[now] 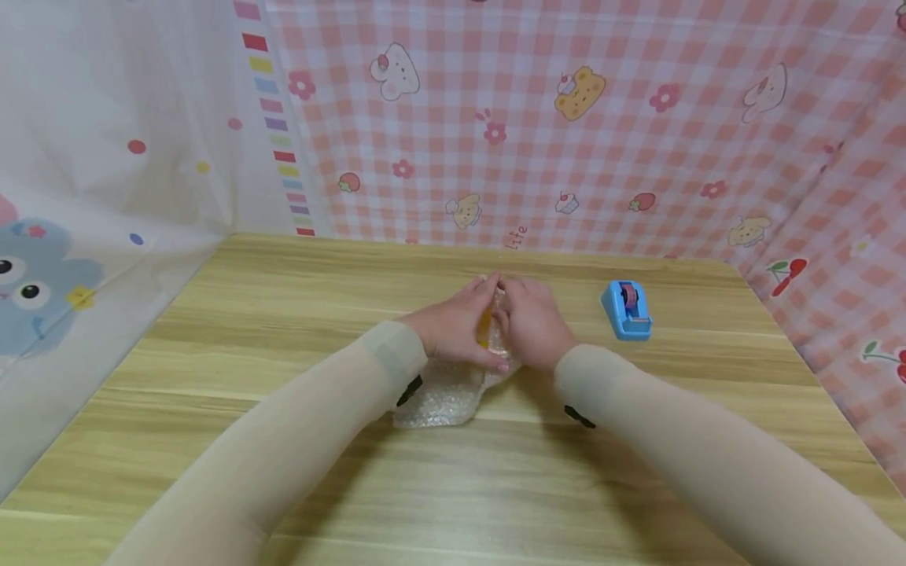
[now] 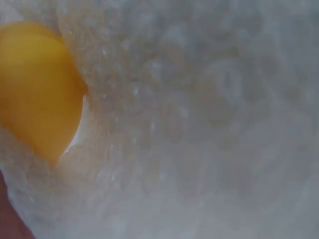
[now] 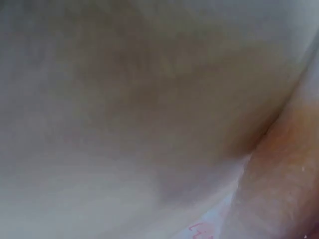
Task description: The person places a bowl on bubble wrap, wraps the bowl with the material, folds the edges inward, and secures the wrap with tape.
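Observation:
Both hands meet over a sheet of bubble wrap (image 1: 437, 402) near the middle of the table. A smooth, rounded yellow object (image 2: 40, 89) shows through a gap in the wrap in the left wrist view; the rest of it is covered. My left hand (image 1: 458, 326) curves around the wrapped bundle from the left, thumb toward the near side. From the right, my right hand (image 1: 535, 324) grips the wrap with curled fingers, its fingertips close to the left hand's. A loose flap of wrap trails toward the front left under the left wrist. Skin and blurred pale material fill the right wrist view.
A blue tape dispenser (image 1: 627, 312) with a pinkish roll stands on the wood-grain table (image 1: 318, 283), right of the hands. Patterned cloth (image 1: 439, 149) hangs behind the table and along its sides.

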### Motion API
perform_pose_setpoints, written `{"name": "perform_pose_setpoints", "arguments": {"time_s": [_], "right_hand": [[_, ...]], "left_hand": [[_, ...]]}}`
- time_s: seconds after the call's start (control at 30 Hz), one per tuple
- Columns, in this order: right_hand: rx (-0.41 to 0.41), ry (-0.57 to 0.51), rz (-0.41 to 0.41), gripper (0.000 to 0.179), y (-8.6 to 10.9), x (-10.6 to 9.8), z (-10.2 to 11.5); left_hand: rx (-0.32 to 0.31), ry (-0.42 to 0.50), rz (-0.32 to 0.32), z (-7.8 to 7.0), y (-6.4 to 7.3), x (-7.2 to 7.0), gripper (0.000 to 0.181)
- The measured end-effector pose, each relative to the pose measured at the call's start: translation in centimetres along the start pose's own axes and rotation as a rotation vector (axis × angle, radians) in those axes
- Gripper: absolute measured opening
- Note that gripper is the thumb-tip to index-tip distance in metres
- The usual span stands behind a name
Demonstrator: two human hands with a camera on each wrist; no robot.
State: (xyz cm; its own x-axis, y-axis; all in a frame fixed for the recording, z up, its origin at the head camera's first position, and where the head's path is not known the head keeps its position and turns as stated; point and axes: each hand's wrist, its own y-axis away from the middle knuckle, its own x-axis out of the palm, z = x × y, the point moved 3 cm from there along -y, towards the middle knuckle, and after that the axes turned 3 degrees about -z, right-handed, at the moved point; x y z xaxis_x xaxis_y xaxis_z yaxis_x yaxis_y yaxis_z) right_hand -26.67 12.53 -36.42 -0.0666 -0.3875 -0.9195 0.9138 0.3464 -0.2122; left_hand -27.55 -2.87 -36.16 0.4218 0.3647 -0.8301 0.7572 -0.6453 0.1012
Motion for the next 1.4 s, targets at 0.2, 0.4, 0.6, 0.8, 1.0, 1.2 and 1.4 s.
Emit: {"name": "perform_pose_setpoints", "arguments": {"time_s": [0.2,0.4,0.6,0.8,1.0,1.2,1.4], "right_hand": [[-0.01,0.076,0.152,0.066,-0.4,0.4,-0.2],[-0.039,0.115,0.212,0.069,-0.5,0.7,-0.5],[-0.037,0.125,0.267,0.071,-1.0,0.9,-0.2],[-0.003,0.139,0.315,0.07,-1.7,1.1,0.1],[0.005,0.204,0.351,0.069,-1.9,1.1,0.4],[0.031,0.224,0.365,0.072,-2.0,1.1,0.8],[0.042,0.245,0.358,0.074,-2.0,1.0,1.0]], "left_hand": [[0.059,0.012,-0.037,-0.2,-0.4,0.0,0.149],[0.067,0.02,-0.048,-0.3,-0.5,0.1,0.151],[0.057,0.066,-0.048,0.0,-0.4,0.2,0.151],[0.047,0.082,-0.054,0.4,-0.3,0.2,0.149],[0.04,0.083,-0.038,0.5,0.1,0.1,0.145],[0.031,0.056,-0.027,1.1,0.8,-0.4,0.139],[-0.007,-0.013,-0.009,1.8,1.5,-0.8,0.134]]}}
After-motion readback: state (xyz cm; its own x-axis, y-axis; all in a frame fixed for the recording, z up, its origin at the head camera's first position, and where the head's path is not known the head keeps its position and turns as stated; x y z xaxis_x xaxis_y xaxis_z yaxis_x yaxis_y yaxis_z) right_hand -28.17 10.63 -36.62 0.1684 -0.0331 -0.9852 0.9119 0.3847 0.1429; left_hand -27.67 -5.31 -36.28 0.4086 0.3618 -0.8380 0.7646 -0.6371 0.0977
